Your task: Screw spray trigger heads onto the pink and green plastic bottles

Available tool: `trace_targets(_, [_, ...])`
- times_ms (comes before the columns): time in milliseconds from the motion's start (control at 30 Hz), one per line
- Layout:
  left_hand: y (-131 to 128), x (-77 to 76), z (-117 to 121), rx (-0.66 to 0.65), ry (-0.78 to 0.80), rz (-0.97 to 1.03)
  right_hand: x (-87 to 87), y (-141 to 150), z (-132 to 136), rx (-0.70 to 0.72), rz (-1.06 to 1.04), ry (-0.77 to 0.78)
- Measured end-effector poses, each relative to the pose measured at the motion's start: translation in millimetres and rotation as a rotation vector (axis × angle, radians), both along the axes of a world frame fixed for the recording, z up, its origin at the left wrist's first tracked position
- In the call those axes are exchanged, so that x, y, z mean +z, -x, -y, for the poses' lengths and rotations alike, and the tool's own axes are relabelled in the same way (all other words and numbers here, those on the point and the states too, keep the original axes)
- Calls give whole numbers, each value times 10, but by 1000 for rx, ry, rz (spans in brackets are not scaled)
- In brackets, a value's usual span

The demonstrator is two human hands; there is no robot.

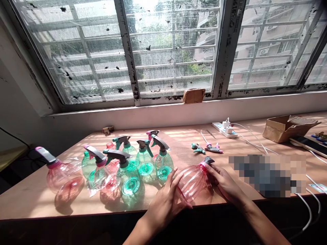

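Note:
A clear pink spray bottle (190, 182) is tilted between my two hands near the table's front edge. My left hand (166, 195) is wrapped round the bottle's body from the left. At the neck, the fingers of my right hand (222, 180) close on the grey and pink spray head (208, 160). To the left stand several green spray bottles (130, 183) and pink ones, among them a pink spray bottle (57, 175) at the far left. Beyond my right hand lie two loose spray heads, a green one (198, 148) and a pink and grey one (214, 148).
At the back right are a white power strip (224, 130) with plugs and an open cardboard box (286, 129). White cables run down the right side. A blurred dark object (265, 177) lies right of my hand. Clear plastic wrap (95, 187) lies among the bottles.

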State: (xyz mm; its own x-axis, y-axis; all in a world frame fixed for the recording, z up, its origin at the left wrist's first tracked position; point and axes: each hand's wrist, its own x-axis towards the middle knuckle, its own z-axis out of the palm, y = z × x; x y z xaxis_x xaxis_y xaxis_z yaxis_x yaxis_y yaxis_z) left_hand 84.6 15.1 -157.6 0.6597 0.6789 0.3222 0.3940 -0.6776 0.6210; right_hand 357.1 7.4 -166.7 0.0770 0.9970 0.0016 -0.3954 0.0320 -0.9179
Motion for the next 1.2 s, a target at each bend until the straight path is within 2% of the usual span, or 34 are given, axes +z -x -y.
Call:
trace_targets(333, [28, 15, -5, -67, -57, -13, 20, 11, 2, -6, -4, -4])
trace_targets(533, [61, 82, -2, -131, -59, 5, 11, 10, -5, -8, -18, 15])
trace_targets(833, [65, -25, 24, -41, -60, 58, 26, 13, 2, -20, -17, 17])
trace_targets(1200, [55, 72, 30, -62, 56, -18, 65, 34, 18, -35, -19, 21])
